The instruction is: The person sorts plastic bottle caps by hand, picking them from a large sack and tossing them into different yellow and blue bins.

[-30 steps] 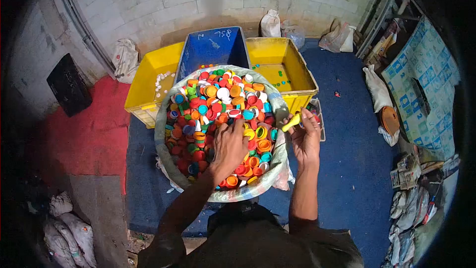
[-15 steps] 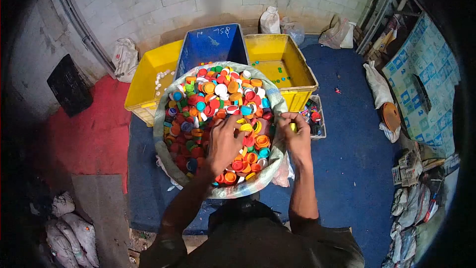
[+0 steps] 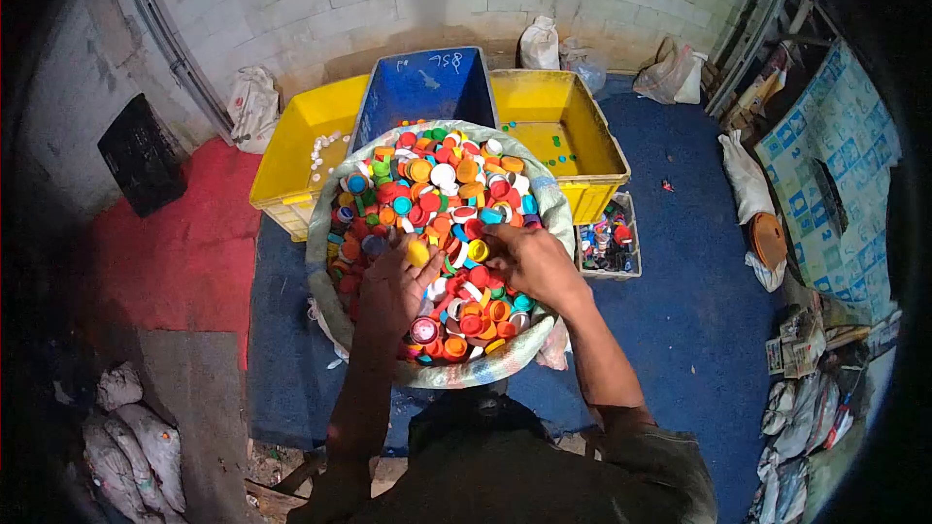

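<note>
left hand [image 3: 390, 286]: pinching yellow cap [image 3: 417, 253], barely open
right hand [image 3: 542, 264]: half-curling over caps [image 3: 443, 175], right side; cannot tell if gripping

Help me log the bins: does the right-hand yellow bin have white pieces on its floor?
No, the pieces visible in the right-hand yellow bin look green or blue.

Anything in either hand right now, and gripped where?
Left hand: yellow cap, at the fingertips, seemingly by its rim. Right hand: fingers down in the caps; can't tell if it grips one.
</note>
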A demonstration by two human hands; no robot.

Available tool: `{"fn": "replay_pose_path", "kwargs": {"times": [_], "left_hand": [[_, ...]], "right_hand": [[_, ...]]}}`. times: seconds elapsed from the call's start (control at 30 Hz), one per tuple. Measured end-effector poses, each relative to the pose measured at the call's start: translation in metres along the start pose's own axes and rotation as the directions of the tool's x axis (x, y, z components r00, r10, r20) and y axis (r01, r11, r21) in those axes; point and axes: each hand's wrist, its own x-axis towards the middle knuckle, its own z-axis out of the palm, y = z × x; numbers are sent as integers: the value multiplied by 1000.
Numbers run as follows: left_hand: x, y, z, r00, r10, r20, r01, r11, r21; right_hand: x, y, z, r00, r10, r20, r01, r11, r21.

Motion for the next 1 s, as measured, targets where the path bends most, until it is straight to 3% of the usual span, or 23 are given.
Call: {"fn": "replay_pose_path", "kwargs": {"times": [0.07,0.13,0.23,0.3,0.37,0.47,0.57,0.67,0.77,0.83,0.87,0.9,0.93,1.0], "left_hand": [[1,-1,-9,1000,-17,12,18,998,-60],[-1,-3,2,997,3,-73,-8,997,-72],[-8,-3,11,998,45,46,-46,999,11],[-7,-6,11,993,97,68,-110,970,217],[-9,-7,17,995,95,37,-101,965,242],[-15,-2,30,998,-33,-50,34,999,24],[-14,-7,26,991,-68,112,76,994,-74],[-16,-9,38,994,-41,-105,45,998,36],[-12,-10,28,995,-7,-96,20,991,130],[-13,-10,36,986,40,-159,17,940,341],[-12,-11,39,981,68,-184,21,897,441],[-8,-12,39,974,221,53,-189,654,732],[-1,-13,43,906,270,326,-401,301,865],[3,-21,65,868,177,463,-471,0,882]], "right_hand": [[5,-6,5,1000,6,-7,-6,996,-87],[9,-3,11,1000,-16,-25,13,990,-137],[11,-6,14,1000,-13,-20,9,984,-179],[12,-3,17,999,-36,13,38,978,-205],[13,2,20,997,-78,15,79,979,-189],[13,6,20,989,-148,-15,143,977,-156],[15,0,18,991,-112,72,125,967,-220],[16,2,17,985,-152,78,165,963,-212],[16,10,22,978,-206,4,202,956,-211],[13,15,16,951,-273,-144,270,962,-46],[11,19,11,930,-294,-221,309,951,32],[4,18,3,991,-13,-134,61,930,363],[-5,13,-10,970,78,-231,31,901,433],[-20,27,-20,887,215,-409,40,847,530]]}}
